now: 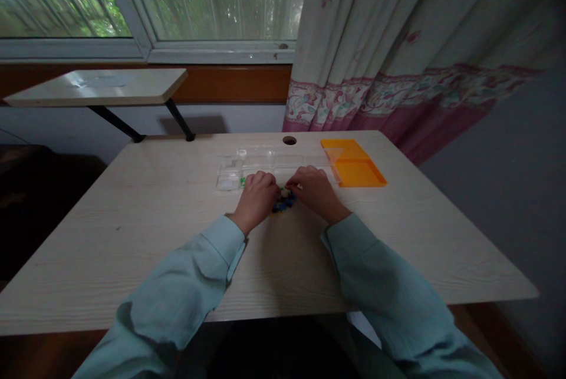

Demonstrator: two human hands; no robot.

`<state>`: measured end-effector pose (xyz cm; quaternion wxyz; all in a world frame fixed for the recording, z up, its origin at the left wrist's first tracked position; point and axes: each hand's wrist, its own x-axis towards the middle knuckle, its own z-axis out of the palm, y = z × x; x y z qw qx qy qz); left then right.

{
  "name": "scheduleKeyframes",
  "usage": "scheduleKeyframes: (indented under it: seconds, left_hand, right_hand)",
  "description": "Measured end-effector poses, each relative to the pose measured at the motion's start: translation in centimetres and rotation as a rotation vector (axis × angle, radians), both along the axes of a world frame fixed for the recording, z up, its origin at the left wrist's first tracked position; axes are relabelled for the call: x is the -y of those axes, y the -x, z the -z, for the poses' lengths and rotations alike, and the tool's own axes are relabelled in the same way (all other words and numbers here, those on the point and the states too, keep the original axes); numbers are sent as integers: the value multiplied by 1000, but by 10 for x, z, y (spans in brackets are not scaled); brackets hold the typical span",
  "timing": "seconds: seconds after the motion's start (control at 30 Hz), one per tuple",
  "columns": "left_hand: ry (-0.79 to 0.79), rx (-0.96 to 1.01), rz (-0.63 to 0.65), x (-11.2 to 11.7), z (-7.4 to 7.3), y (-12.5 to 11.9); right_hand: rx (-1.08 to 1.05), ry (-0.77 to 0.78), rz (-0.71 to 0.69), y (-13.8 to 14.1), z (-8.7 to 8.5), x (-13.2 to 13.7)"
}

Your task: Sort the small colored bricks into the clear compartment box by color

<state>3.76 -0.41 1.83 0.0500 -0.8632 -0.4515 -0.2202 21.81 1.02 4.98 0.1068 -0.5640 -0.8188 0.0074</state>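
A small heap of blue, dark, white and yellow pieces (283,202) lies on the table between my hands; their exact kind is too small to tell. On the heap's left side is my left hand (259,196), its fingers curled at the pieces. From the right, my right hand (312,187) reaches in with thumb and fingers pinched together over the heap's upper edge. Whatever sits in either hand's fingertips is hidden. Just behind both hands stands a clear plastic compartment box (256,161). Some green bits (243,182) show beside my left hand.
An orange tray (356,167) lies at the back right, partly overlapped by the clear box's right end. The wooden table (154,237) has a round cable hole (289,140) at its far edge. A raised shelf (97,87) stands at the back left, and a curtain (354,84) hangs behind.
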Motion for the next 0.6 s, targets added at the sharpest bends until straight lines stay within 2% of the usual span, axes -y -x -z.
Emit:
scheduleKeyframes:
  seconds: [0.13, 0.33, 0.47, 0.6]
  left_hand:
    - [33, 119, -14, 1, -3, 9]
    - [2, 241, -83, -3, -7, 33]
    - [0, 232, -58, -2, -3, 31]
    - [6, 180, -33, 0, -2, 27]
  right_hand:
    - [-71, -37, -16, 2, 4, -2]
    - [-188, -126, -20, 10, 16, -4]
    - [-240, -158, 30, 6, 22, -8]
    - [-300, -197, 8, 3, 29, -14]
